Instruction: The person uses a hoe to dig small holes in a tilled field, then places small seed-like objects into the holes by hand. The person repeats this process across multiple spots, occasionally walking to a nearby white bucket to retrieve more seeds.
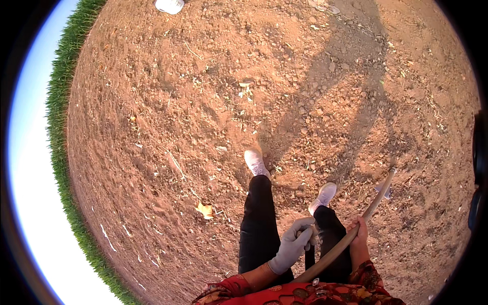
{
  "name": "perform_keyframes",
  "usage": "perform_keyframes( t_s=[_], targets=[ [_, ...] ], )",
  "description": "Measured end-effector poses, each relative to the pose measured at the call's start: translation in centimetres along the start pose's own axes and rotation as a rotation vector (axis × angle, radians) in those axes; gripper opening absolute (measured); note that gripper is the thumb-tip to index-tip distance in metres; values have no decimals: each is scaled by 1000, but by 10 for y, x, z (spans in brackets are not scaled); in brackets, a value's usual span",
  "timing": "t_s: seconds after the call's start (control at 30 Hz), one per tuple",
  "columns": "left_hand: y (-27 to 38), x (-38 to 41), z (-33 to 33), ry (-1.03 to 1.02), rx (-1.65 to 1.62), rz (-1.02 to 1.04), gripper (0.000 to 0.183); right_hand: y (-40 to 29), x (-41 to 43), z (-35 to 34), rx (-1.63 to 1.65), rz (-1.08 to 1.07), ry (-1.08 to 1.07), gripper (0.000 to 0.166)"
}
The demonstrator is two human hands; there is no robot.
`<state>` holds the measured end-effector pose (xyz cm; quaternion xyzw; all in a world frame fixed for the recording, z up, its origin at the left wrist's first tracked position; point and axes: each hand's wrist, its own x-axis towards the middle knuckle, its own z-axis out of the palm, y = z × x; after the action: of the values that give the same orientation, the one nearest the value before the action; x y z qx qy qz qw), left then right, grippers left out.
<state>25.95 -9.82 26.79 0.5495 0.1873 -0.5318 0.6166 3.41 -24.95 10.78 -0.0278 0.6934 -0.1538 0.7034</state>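
Note:
My right hand (358, 230) is bare and closed around a long wooden tool handle (335, 251). The handle slants from my waist to the ground at the right. Beside its far end lies a small grey metal blade (382, 189), probably a hoe's, partly hidden by the handle. My left hand (291, 248) wears a pale grey work glove and is raised before my thighs, fingers curled. Something tan shows at its fingertips; what it is and whether the hand grips it cannot be made out. A black strap-like strip (309, 258) hangs just below.
Dry brown soil (152, 95) with clods and leaf scraps surrounds my white shoes (256, 162). A yellow leaf (205, 210) lies left of my legs. A white object (169, 6) sits at the top edge. Tall green plants (61, 114) line the left. Dark objects (476, 171) show at the right rim.

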Motion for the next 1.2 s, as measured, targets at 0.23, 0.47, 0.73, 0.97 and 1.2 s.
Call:
perform_keyframes(
  t_s=[0.23,0.47,0.73,0.97,1.2],
  targets=[
    [108,38,-127,143,-161,6,25,30,-58,199,17,-45,-214,14],
    [256,51,-247,231,-498,178,19,56,-115,447,-31,-118,-417,21],
    [353,91,-311,283,-469,152,20,112,-152,631,49,71,-892,23],
    [504,183,-325,276,-598,208,17,128,-121,835,70,121,-843,30],
    [640,227,-343,245,-880,49,18,168,-72,975,-397,108,-564,32]
  ],
)
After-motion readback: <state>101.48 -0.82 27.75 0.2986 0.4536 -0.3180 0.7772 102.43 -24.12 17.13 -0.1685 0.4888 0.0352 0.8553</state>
